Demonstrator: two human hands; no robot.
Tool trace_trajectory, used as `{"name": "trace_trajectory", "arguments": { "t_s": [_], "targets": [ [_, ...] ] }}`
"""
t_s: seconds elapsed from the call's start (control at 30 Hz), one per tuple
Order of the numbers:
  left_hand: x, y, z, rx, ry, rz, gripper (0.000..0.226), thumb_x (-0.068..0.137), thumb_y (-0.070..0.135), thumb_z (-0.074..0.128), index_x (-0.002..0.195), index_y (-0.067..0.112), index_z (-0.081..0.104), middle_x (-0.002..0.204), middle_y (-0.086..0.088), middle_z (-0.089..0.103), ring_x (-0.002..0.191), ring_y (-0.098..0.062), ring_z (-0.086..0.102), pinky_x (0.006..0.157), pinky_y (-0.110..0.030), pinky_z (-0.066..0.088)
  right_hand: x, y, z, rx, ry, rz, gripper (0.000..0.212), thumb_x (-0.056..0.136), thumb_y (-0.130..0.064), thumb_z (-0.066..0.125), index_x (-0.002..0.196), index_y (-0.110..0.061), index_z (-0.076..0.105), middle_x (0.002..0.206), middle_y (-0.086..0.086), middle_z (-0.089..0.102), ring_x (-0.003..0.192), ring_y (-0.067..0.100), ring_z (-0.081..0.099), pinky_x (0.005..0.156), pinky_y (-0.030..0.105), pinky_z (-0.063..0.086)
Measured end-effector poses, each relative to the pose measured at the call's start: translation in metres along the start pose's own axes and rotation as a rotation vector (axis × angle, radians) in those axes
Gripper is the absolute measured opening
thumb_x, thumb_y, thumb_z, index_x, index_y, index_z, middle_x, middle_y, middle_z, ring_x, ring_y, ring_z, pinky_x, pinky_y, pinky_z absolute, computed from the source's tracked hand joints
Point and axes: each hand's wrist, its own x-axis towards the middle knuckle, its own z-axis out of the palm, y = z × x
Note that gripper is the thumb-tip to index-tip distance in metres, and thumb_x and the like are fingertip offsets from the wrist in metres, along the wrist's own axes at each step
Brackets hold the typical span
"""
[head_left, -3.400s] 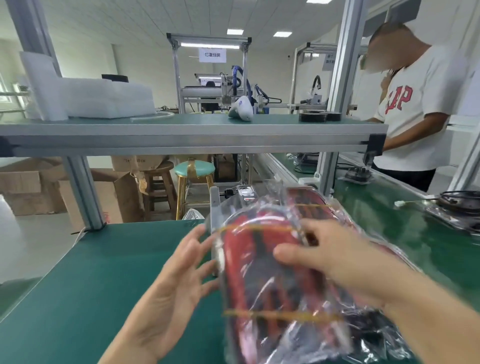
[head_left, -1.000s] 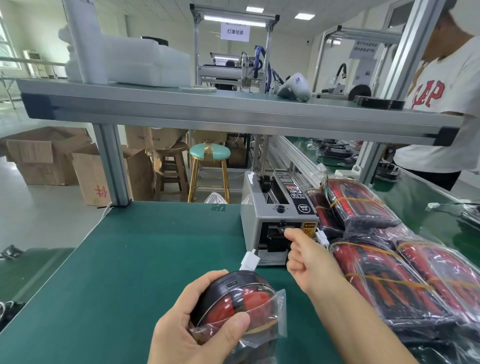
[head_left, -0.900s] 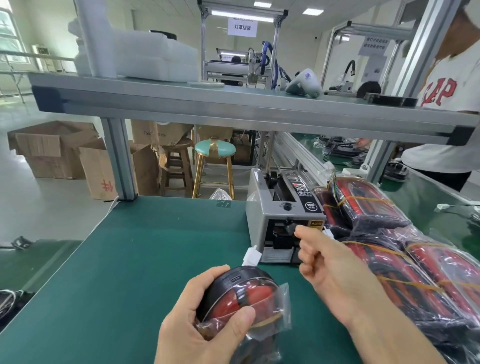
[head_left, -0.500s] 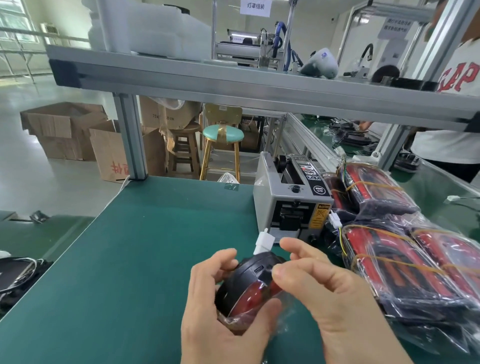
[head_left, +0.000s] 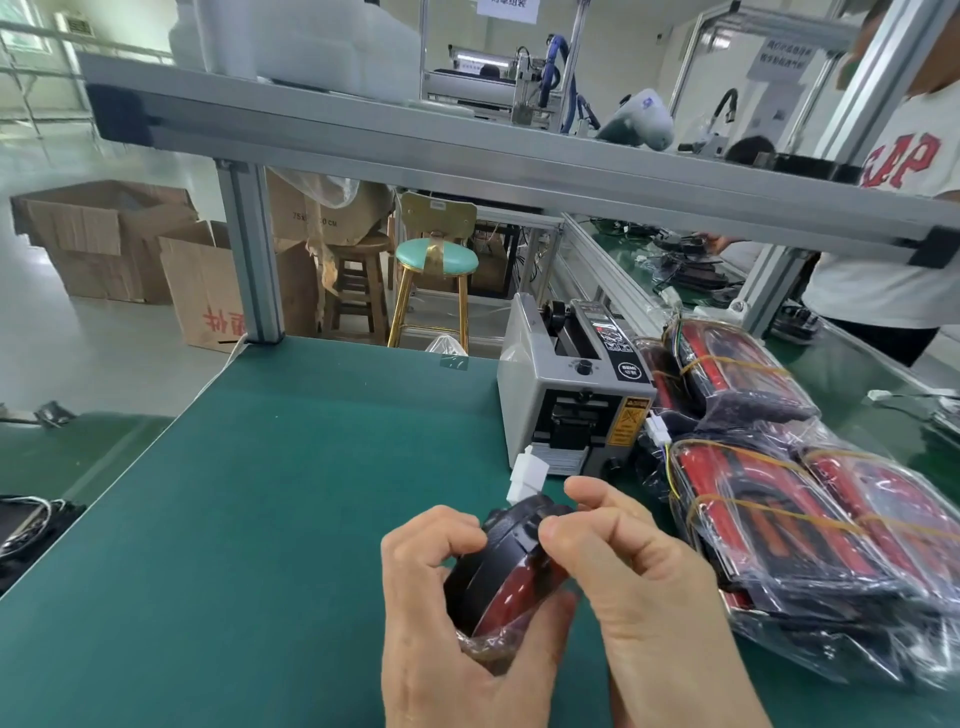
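Left hand (head_left: 441, 613) curled round the black-and-red round lamp (head_left: 498, 577) above the green table's (head_left: 260, 519) near edge, steadying it; right hand (head_left: 639, 571) pinching its clear bag (head_left: 488, 644) at the top, probably for sealing, with tape dispenser (head_left: 571, 395) handily just beyond

Both hands are close together in front of the person, low and near the body. The left hand (head_left: 441, 623) comes up from below, its fingers curled over the top of a round lamp (head_left: 498, 577) and its thumb pressed along the near side, so it grips the piece. The right hand (head_left: 639, 587) reaches in from the right, back of the hand up, forefinger and thumb bent toward each other and pinching at the lamp's upper edge, the other fingers loosely curled
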Motion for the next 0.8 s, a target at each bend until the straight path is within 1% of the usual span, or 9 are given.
{"name": "trace_trajectory", "arguments": {
  "t_s": [0.1, 0.2, 0.3, 0.4, 0.43, 0.57, 0.63, 0.8],
  "targets": [
    [0.003, 0.0, -0.003, 0.005, -0.02, 0.036, 0.048, 0.059, 0.037, 0.082, 0.099, 0.033, 0.054, 0.101, 0.004, 0.056, 0.079, -0.016, 0.063, 0.058, -0.013, 0.051, 0.001, 0.0, 0.0, -0.006, 0.008, -0.009, 0.009, 0.051, -0.016, 0.07, 0.044, -0.012, 0.067, 0.099, -0.01, 0.066, 0.059, -0.004, 0.059, 0.065, 0.021, 0.042],
    [0.005, 0.0, -0.004, 0.029, -0.063, 0.088, 0.041, 0.062, 0.037, 0.077, 0.098, 0.029, 0.059, 0.101, 0.005, 0.053, 0.084, -0.009, 0.062, 0.061, -0.009, 0.049, 0.002, 0.0, 0.0, -0.019, 0.004, -0.012, 0.009, 0.052, -0.016, 0.07, 0.044, -0.012, 0.067, 0.098, -0.011, 0.066, 0.057, -0.002, 0.056, 0.067, 0.021, 0.043],
    [0.006, -0.001, -0.003, 0.025, -0.059, 0.091, 0.037, 0.061, 0.032, 0.078, 0.094, 0.027, 0.063, 0.097, 0.001, 0.053, 0.077, -0.009, 0.063, 0.06, -0.009, 0.048, 0.002, 0.0, 0.0, -0.019, -0.002, -0.008, 0.009, 0.052, -0.017, 0.071, 0.045, -0.012, 0.067, 0.098, -0.011, 0.065, 0.057, -0.001, 0.057, 0.067, 0.02, 0.044],
    [0.007, 0.003, -0.002, 0.032, -0.048, 0.105, 0.031, 0.062, 0.033, 0.075, 0.09, 0.028, 0.062, 0.094, -0.001, 0.054, 0.074, -0.006, 0.061, 0.057, -0.007, 0.046, 0.001, -0.001, 0.0, 0.01, 0.004, -0.012, 0.009, 0.05, -0.016, 0.071, 0.044, -0.011, 0.067, 0.098, -0.008, 0.065, 0.06, -0.005, 0.059, 0.063, 0.011, 0.044],
    [0.007, 0.004, -0.001, 0.034, -0.044, 0.106, 0.03, 0.062, 0.033, 0.074, 0.089, 0.028, 0.06, 0.093, -0.001, 0.055, 0.073, -0.006, 0.06, 0.056, -0.007, 0.045, 0.001, -0.001, 0.0, 0.025, 0.008, -0.009, 0.009, 0.05, -0.016, 0.071, 0.044, -0.01, 0.067, 0.098, -0.008, 0.065, 0.06, -0.005, 0.059, 0.062, 0.011, 0.043],
    [0.005, 0.01, 0.001, 0.004, 0.003, 0.054, 0.037, 0.059, 0.035, 0.073, 0.089, 0.027, 0.053, 0.09, 0.004, 0.053, 0.065, -0.009, 0.057, 0.049, -0.015, 0.046, 0.001, 0.002, -0.002, 0.123, 0.025, 0.033, 0.014, 0.053, -0.015, 0.071, 0.042, -0.01, 0.065, 0.099, -0.007, 0.066, 0.06, 0.002, 0.06, 0.07, 0.025, 0.042],
    [0.004, 0.012, 0.002, 0.007, 0.013, 0.037, 0.039, 0.058, 0.037, 0.073, 0.089, 0.027, 0.052, 0.09, 0.004, 0.054, 0.064, -0.01, 0.056, 0.048, -0.018, 0.047, 0.001, 0.003, -0.002, 0.132, 0.032, 0.049, 0.015, 0.055, -0.014, 0.072, 0.042, -0.009, 0.064, 0.1, -0.008, 0.067, 0.06, 0.005, 0.06, 0.071, 0.027, 0.043],
    [0.003, 0.011, 0.001, -0.013, 0.01, 0.023, 0.037, 0.057, 0.037, 0.073, 0.088, 0.033, 0.051, 0.092, 0.01, 0.052, 0.062, -0.012, 0.058, 0.048, -0.017, 0.047, -0.002, 0.003, 0.0, 0.115, 0.03, 0.048, 0.012, 0.052, -0.012, 0.072, 0.044, -0.007, 0.065, 0.102, -0.007, 0.065, 0.066, 0.005, 0.061, 0.074, 0.028, 0.044]
  ]
}}
